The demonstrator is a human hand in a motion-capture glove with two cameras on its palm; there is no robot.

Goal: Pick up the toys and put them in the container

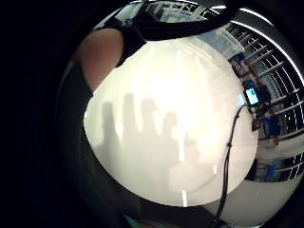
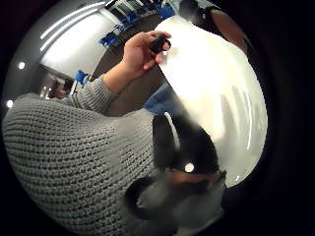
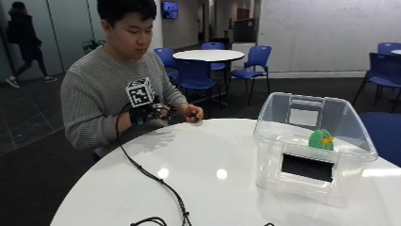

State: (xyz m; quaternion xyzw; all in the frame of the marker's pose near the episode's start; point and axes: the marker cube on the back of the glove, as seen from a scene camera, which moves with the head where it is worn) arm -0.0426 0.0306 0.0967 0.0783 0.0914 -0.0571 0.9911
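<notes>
My gloved right hand [image 3: 146, 114] hovers over the near rim of the round white table [image 3: 206, 160], close to my chest, holding nothing. Its shadow on the table [image 1: 190, 95] shows straight, spread fingers. My bare left hand [image 3: 190, 113] is just beside it and pinches a small dark object [image 2: 158, 43] above the table edge. A clear plastic container [image 3: 276, 155] stands on the table's far right, well away from both hands. A green toy [image 3: 321, 140] with a yellow part lies inside it.
A black cable [image 3: 150, 176] runs from the glove across the table to its front edge. Behind me stand blue chairs [image 3: 251, 63] and another round table [image 3: 208, 55]. A small lit screen [image 1: 251, 95] shows beyond the table's edge.
</notes>
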